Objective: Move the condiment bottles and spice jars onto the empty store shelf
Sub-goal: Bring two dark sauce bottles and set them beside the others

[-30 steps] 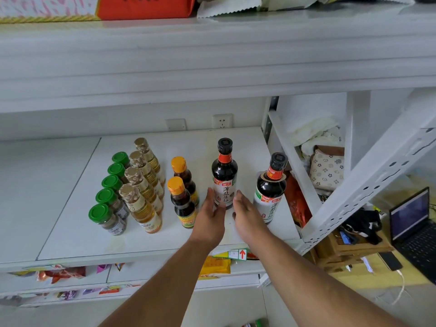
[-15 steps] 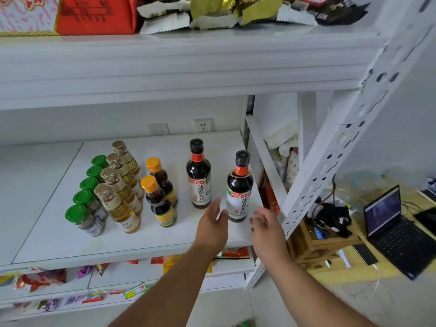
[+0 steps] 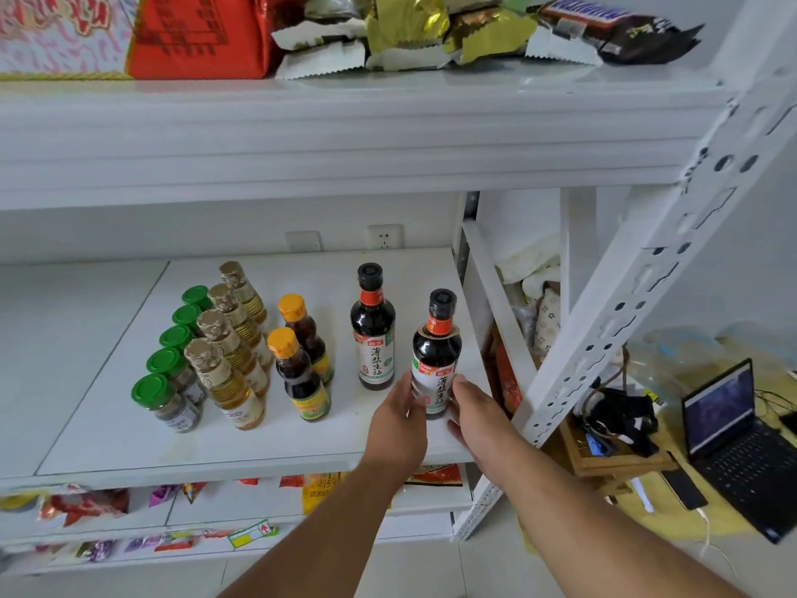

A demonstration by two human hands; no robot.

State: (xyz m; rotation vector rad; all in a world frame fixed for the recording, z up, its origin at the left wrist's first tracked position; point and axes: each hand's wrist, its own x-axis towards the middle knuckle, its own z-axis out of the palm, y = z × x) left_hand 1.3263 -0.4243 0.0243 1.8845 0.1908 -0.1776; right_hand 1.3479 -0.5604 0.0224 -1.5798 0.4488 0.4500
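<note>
Both hands meet at one dark soy sauce bottle (image 3: 436, 356) near the front right corner of the white shelf (image 3: 108, 425): the left hand (image 3: 399, 418) holds its lower left side with curled fingers, and the right hand (image 3: 472, 414) holds its lower right side in the same way. This bottle stands upright, and its base is hidden by the hands, so it is not clear if it touches the board. Just behind it to the left, a second soy sauce bottle (image 3: 372, 328) of the same kind stands alone. Further left come two smaller bottles with orange caps (image 3: 297, 373), one behind the other, then a row of four golden oil bottles (image 3: 230, 343) with foil tops, and at the far left a row of five spice jars with green lids (image 3: 170, 364). On the shelf above lie a red box (image 3: 198, 36) and some snack packets (image 3: 431, 32). At the right, lower down, an open laptop (image 3: 737, 446) rests on a yellow surface.
</note>
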